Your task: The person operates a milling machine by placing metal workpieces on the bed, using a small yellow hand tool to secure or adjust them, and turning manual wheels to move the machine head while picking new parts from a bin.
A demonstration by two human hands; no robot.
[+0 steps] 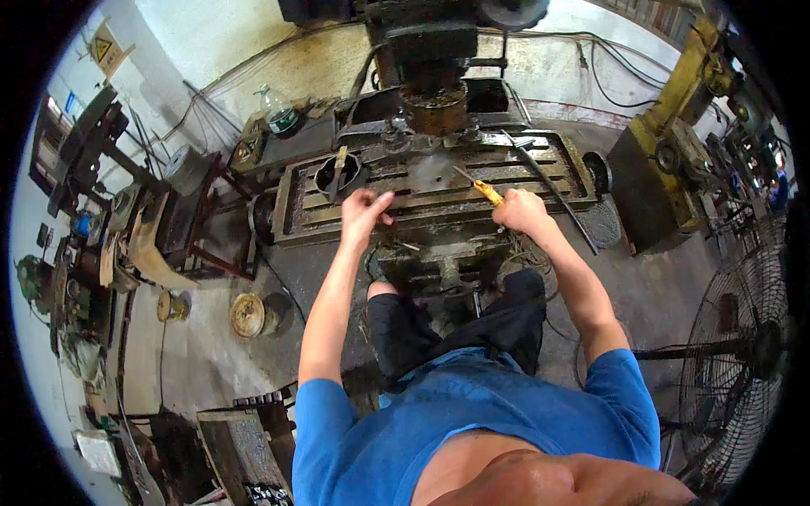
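The right hand (521,211) is gripping the handle of a yellow-handled tool (488,192), whose tip is over the slotted machine table (403,202). The left hand (363,218), fingers parted, seems empty beside the pot (354,178). A firm hold and well-separated hands would be careful practice.

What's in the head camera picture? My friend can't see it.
Someone in a blue shirt holds a thin, yellow-handled tool in their right hand above a slotted metal machine table. Their left hand is near a round, dark pot with a flat stick-like tool at its mouth.
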